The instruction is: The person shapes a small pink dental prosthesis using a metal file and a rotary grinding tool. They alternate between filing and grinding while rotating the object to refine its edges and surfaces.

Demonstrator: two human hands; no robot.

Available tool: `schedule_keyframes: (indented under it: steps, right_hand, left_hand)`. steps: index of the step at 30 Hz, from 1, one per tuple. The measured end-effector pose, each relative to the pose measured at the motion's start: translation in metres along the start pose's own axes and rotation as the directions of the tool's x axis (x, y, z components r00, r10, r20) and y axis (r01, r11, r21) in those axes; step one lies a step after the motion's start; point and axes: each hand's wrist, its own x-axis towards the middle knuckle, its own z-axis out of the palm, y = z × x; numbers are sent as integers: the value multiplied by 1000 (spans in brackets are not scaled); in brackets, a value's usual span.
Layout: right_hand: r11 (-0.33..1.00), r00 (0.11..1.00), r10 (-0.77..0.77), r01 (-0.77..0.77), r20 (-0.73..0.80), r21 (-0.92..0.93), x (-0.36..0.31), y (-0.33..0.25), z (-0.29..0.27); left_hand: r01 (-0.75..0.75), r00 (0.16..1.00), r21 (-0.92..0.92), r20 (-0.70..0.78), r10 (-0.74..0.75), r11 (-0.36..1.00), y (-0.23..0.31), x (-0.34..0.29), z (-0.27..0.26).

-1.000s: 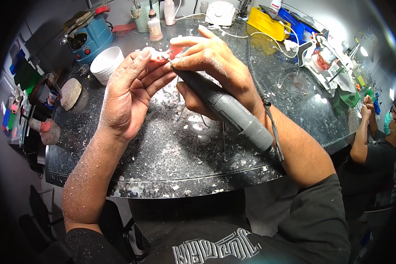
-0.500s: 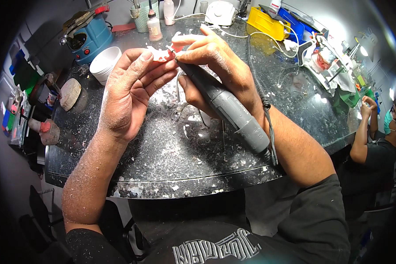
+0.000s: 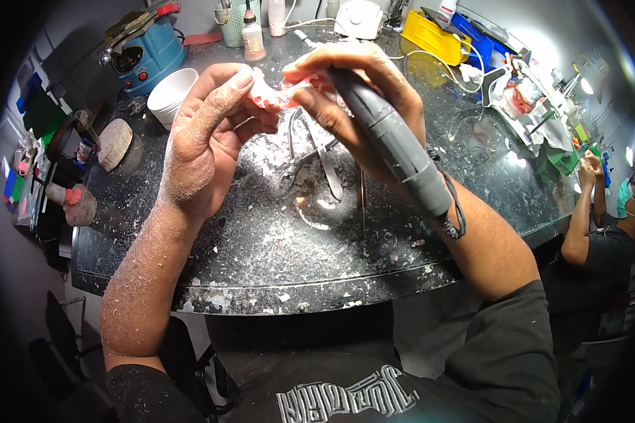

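Between both hands, above the black worktop, a thin curved pink denture plate (image 3: 283, 97) with uneven edges is held. My left hand (image 3: 204, 151), coated in pale dust, pinches its left end between thumb and fingers. My right hand (image 3: 401, 88) has a dark grey rotary handpiece (image 3: 395, 144) lying across its palm, while the thumb and fingers also grip the plate's right end. The handpiece's tip is hidden behind the fingers. Below the hands, a flat metal spatula-like tool (image 3: 329, 175) lies among white dust and shavings.
Left stand white stacked cups (image 3: 171, 97), a blue machine (image 3: 150, 65) and a pale plaster block (image 3: 115, 143). Behind are a dropper bottle (image 3: 253, 39) and a white control box (image 3: 360, 19). Yellow bin (image 3: 434, 37) and cluttered tray (image 3: 522, 99) lie right; another person's arms (image 3: 587, 183) show beyond.
The right hand has shifted right and turned, swinging the handpiece's front end up and away from the plate. Its thumb now presses on the plate. The tools beneath have come into sight.
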Motion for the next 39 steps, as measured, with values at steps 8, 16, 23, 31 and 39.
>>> schedule_keyframes:
  steps: [8, 16, 23, 31, 39]
  right_hand:
    - [994, 995, -94, 96, -36, 60, -3, 3, 4]
    - [996, 997, -70, 72, -41, 54, -5, 4, 5]
    - [996, 996, -91, 91, -16, 10, -8, 6, 7]
    - [997, 997, -71, 72, 36, -25, -8, -8, 6]
    - [978, 976, -146, 166, 164, -122, -3, -16, -4]
  left_hand:
    - [25, 1000, -13, 7, -25, 1000, -1, -3, 0]
    - [173, 982, -162, -48, -183, 972, -10, -6, 1]
    - [183, 983, -321, 34, -182, 929, -16, -5, -6]
    - [182, 982, -380, 114, -149, 907, -23, -5, -15]
    - [377, 918, -326, 257, -302, 867, -9, 0, -22]
